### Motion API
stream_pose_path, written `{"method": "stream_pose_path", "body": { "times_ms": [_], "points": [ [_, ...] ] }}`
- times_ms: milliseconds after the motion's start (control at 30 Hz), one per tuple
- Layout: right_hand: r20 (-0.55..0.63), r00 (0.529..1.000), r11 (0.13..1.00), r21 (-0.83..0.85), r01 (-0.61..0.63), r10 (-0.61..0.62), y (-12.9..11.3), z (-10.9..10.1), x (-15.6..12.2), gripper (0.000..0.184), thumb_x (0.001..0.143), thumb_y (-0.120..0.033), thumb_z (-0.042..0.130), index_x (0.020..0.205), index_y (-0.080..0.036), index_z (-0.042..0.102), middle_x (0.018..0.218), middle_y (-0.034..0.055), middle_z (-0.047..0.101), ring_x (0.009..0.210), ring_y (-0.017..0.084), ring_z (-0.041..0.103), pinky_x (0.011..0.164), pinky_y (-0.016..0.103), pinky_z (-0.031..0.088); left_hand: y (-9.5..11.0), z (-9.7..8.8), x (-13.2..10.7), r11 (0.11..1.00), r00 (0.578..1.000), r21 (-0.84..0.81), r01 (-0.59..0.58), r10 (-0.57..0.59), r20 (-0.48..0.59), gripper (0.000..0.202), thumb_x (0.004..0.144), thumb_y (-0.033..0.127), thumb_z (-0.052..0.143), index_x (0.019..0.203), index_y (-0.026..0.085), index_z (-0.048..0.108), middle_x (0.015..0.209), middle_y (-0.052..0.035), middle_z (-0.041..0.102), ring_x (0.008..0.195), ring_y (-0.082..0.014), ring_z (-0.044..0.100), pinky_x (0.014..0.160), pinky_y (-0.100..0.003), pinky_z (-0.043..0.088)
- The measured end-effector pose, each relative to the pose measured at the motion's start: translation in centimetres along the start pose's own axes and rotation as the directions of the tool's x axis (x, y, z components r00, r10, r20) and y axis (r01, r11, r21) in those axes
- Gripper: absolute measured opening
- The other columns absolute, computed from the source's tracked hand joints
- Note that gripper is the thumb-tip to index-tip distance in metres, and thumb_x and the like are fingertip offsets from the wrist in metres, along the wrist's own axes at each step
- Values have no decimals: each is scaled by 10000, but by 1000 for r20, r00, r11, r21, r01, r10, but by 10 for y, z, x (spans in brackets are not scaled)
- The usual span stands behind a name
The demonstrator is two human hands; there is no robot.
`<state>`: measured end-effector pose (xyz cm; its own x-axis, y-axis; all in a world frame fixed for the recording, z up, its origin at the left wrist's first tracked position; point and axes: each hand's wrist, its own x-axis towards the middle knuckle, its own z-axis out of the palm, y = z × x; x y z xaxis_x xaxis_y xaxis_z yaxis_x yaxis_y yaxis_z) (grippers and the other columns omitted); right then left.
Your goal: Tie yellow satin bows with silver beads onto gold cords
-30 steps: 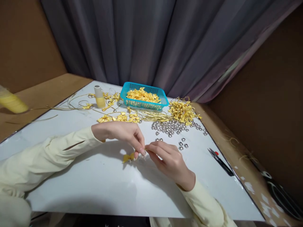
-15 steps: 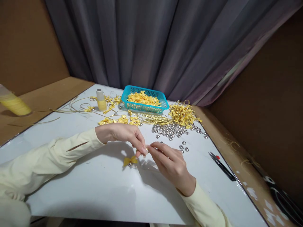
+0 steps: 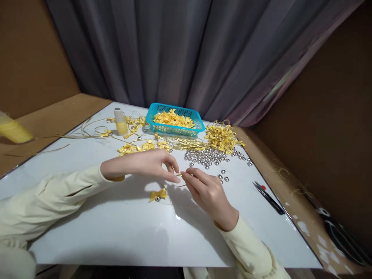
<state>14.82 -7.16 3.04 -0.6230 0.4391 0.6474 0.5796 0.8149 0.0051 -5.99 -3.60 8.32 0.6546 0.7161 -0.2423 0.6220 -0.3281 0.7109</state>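
Observation:
Above the middle of the white tabletop, my two hands meet at the fingertips around a thin gold cord (image 3: 179, 185). My left hand (image 3: 154, 164) reaches in from the left, thumb and forefinger closing on the cord near its end. My right hand (image 3: 210, 193) pinches the same cord from the right, and a loop of it hangs below the fingers. The fingertips partly hide the short gold bit between them. Just below my left hand, a yellow ribbon bow (image 3: 158, 194) lies on the table with a silver bead (image 3: 157, 199) against it.
Behind my hands stands a blue basket (image 3: 149, 122) of yellow bows. Silver beads (image 3: 206, 157), a pile of corded bows (image 3: 222, 137) and a yellow-and-white bottle (image 3: 120, 122) lie around it. Thread snips (image 3: 269, 197) rest at right; black-handled scissors (image 3: 343, 236) lie beyond the table edge.
My left hand's fingers have shifted and opened into a rounder pinch, and a loop of cord now shows below the fingertips. The view has moved slightly. The bow stays on the table.

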Motion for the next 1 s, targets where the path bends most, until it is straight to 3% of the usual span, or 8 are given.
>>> {"method": "stream_pose_path", "body": {
  "times_ms": [200, 433, 567, 1000],
  "points": [
    [7, 999, 999, 3, -38, 38, 1, 1, -2, 210, 912, -111, 446, 930, -130, 655, 825, 72, 682, 609, 114, 608, 475, 224, 416, 7, 28, -7, 917, 954, 393, -67, 175, -245, 258, 875, 348, 507, 919, 178, 696, 822, -58, 704, 778, -197, 613, 695, -278, 379],
    [42, 998, 998, 49, -43, 41, 1, 3, 1, 204, 907, -115, 463, 900, -118, 667, 813, 73, 695, 611, 126, 620, 485, 225, 442, 11, 34, -10, 750, 939, 653, -110, 294, -179, 298, 911, 204, 417, 717, 159, 638, 664, -41, 642, 648, -181, 549, 655, -312, 323],
    [76, 994, 989, 114, -89, 81, 1, 4, 2, 189, 902, -137, 484, 907, -121, 672, 828, 72, 699, 631, 128, 630, 508, 218, 470, 11, 35, -13, 715, 951, 688, -119, 281, -128, 287, 909, 192, 411, 697, 153, 601, 668, -49, 632, 639, -179, 528, 660, -317, 320],
    [65, 993, 964, 242, -108, 95, 4, 3, 2, 176, 898, -147, 497, 894, -127, 671, 814, 71, 702, 643, 132, 644, 542, 221, 498, 11, 32, -11, 799, 970, 596, -79, 200, -140, 288, 900, 177, 411, 652, 152, 555, 624, -26, 622, 602, -146, 526, 647, -281, 335]
  ]
}}
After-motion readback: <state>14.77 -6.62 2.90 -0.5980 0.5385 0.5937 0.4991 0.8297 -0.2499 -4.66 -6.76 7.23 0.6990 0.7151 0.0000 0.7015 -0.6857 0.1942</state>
